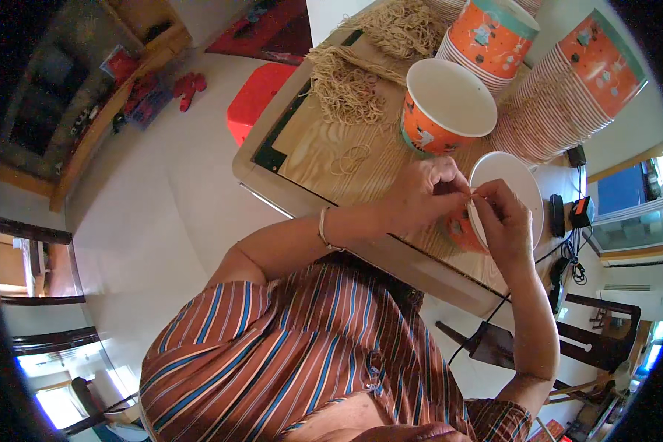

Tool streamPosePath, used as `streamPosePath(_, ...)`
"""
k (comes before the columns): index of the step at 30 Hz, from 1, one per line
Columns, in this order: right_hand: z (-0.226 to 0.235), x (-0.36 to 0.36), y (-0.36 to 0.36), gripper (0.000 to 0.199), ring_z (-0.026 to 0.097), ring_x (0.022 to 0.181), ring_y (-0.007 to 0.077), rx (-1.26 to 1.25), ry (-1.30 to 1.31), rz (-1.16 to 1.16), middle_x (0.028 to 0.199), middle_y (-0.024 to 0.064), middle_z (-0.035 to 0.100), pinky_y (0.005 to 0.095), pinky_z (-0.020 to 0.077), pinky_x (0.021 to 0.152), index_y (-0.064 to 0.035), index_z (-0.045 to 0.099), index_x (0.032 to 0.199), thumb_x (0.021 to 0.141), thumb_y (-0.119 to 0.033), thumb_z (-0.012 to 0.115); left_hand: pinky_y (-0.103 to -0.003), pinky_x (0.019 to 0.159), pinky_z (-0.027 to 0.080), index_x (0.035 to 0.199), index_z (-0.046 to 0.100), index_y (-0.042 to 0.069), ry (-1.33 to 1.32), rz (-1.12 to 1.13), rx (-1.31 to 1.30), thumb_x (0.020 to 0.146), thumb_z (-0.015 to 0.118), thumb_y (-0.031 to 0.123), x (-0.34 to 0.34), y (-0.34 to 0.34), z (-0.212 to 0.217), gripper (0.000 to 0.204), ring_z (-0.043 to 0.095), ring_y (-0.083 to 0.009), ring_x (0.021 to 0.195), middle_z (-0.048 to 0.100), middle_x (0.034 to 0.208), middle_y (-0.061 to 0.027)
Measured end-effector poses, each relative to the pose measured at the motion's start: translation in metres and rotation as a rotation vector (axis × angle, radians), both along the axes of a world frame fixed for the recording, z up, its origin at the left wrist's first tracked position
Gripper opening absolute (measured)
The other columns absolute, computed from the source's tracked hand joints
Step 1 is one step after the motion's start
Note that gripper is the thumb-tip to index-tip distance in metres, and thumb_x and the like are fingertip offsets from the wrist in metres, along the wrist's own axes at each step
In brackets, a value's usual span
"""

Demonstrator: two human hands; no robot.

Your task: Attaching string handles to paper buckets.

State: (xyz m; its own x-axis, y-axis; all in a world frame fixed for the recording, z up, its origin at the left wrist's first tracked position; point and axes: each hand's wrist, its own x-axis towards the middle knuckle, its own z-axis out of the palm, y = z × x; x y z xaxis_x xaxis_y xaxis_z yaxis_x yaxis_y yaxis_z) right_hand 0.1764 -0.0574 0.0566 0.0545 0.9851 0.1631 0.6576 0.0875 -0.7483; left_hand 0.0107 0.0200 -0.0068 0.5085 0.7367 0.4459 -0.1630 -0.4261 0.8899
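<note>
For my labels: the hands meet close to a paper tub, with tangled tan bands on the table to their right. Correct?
No: the left hand and right hand do meet close to a paper tub, but the head view shows the tangled tan bands on the table to their left, not right.

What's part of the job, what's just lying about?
Likely the job's:
- two white-lined orange paper tubs near left hand and right hand
- stacked orange paper tubs
- tan stringy loops

Apparently just lying about:
- red plastic stool
- black cables
- dark wooden chair
</note>
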Motion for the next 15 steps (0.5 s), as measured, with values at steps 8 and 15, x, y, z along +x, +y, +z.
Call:
streamPosePath(8, -0.004, 0.001, 0.0, 0.006, 0.057, 0.063, 0.0099, -0.004, 0.027, -0.004, 0.071, 0.0078, 0.062, 0.0281, 0.0474, 0.059, -0.003, 0.058, 0.089, 0.088, -0.008, 0.06, -0.037, 0.074, 0.049, 0.091, 0.066, 0.003, 0.094, -0.054, 0.321, 0.081, 0.065, 0.012, -0.011, 0.016, 0.007, 0.014, 0.061, -0.0263, 0.083, 0.059, 0.086, -0.0108)
streamPosePath(15, 0.005, 0.0, -0.001, 0.004, 0.051, 0.056, 0.0063, -0.064, -0.081, -0.009, 0.061, 0.0063, 0.059, 0.0272, 0.0434, 0.052, -0.0047, 0.058, 0.089, 0.087, -0.007, 0.061, -0.036, 0.071, 0.052, 0.095, 0.062, 0.006, 0.148, 0.032, 0.505, 0.086, 0.064, 0.013, -0.013, 0.013, 0.013, 0.012, 0.062, -0.0278, 0.082, 0.059, 0.087, -0.0099)
